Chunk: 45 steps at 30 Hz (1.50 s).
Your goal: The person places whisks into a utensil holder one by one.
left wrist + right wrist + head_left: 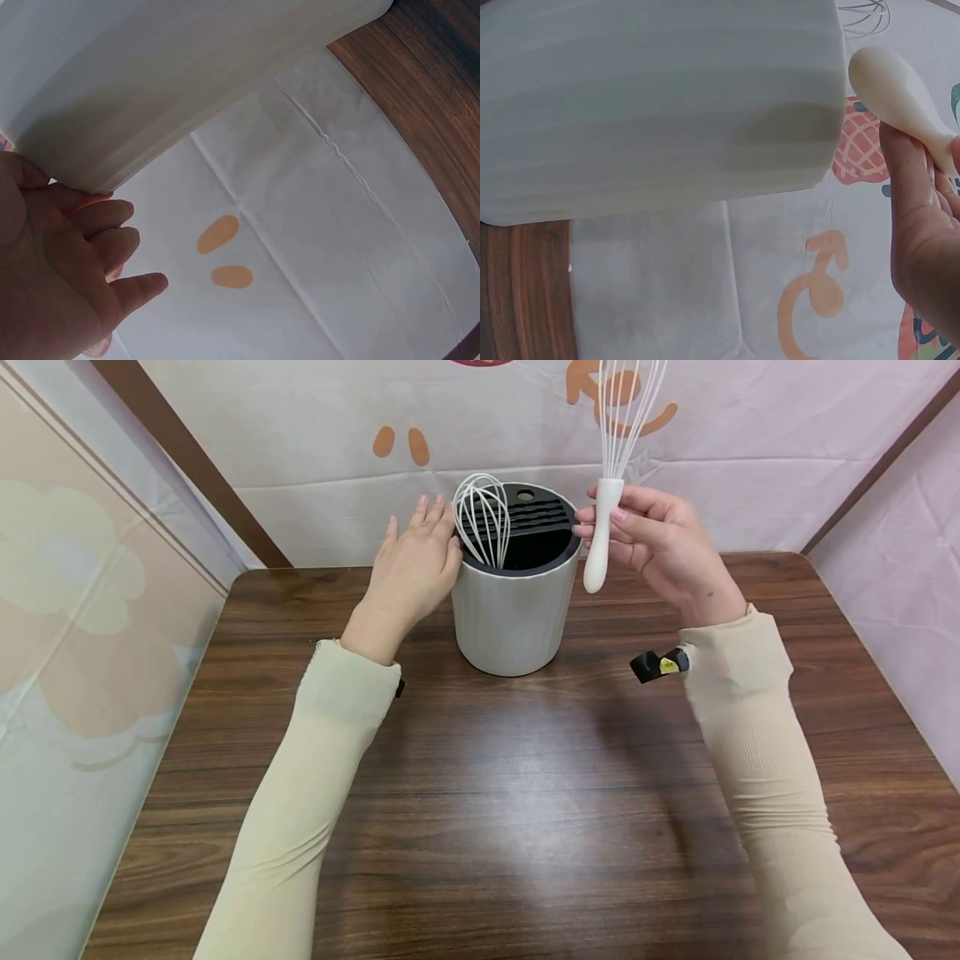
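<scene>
My right hand pinches a white whisk by its handle, wires up, just right of a utensil holder's rim. The right wrist view shows the handle's rounded end past the fingers. The white utensil holder stands upright near the table's back edge, with a black slotted insert in its top. A second whisk stands inside at the left of the opening; its handle is hidden. At the rim's left side rests my left hand, fingers extended, with fingertips against the holder in the left wrist view.
Beneath everything is a dark wood-grain table. Right behind the holder hangs a pale printed cloth, and similar printed sheets flank the table on both sides. A black wrist strap sticks out from the right cuff.
</scene>
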Available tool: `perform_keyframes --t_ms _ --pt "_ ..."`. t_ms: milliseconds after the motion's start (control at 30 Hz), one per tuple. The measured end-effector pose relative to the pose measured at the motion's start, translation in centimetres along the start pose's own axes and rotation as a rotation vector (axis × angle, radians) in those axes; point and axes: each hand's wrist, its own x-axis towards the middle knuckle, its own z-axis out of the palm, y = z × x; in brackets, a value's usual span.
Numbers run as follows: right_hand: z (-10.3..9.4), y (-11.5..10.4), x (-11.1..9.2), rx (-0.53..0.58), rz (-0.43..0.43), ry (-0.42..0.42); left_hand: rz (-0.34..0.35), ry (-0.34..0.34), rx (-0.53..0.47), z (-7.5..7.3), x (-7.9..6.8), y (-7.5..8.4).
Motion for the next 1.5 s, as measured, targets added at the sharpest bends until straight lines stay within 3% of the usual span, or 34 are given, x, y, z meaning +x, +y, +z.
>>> perform_keyframes --t_ms 1500 --pt "1.7 -0.3 2.3 0.056 -0.019 0.112 -0.010 -0.005 -0.012 -0.1 0.0 0.4"
